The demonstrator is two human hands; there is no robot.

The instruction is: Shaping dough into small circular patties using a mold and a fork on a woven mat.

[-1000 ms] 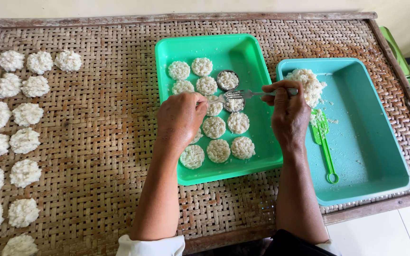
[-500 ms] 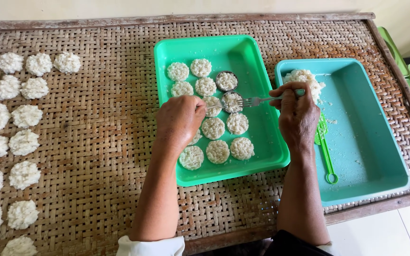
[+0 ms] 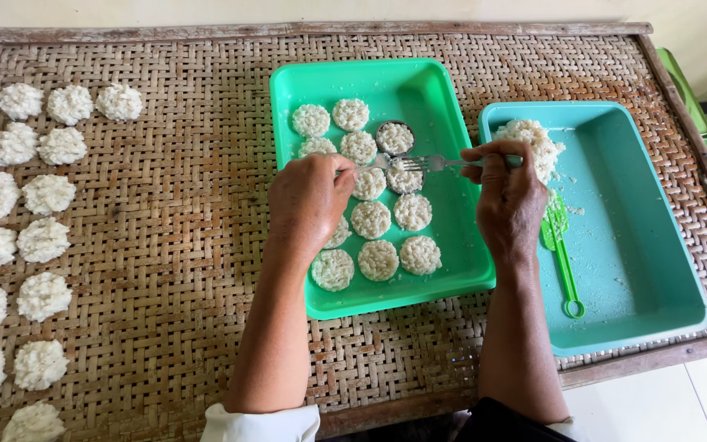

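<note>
Now right hand (image 3: 507, 196) grips fork (image 3: 427, 163), tines moved left over ring mould (image 3: 403, 179); left hand (image 3: 308, 200) curled beside it, unchanged.

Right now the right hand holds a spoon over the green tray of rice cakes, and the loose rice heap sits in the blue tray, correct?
Not quite: in the head view the right hand holds a fork, not a spoon, over the green tray of rice cakes. The loose rice heap does sit in the blue tray.

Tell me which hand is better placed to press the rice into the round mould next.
Right, probably. The right hand holds the fork, tines already over the round mould in the green tray. The left hand carries no tool and rests beside the mould.
</note>
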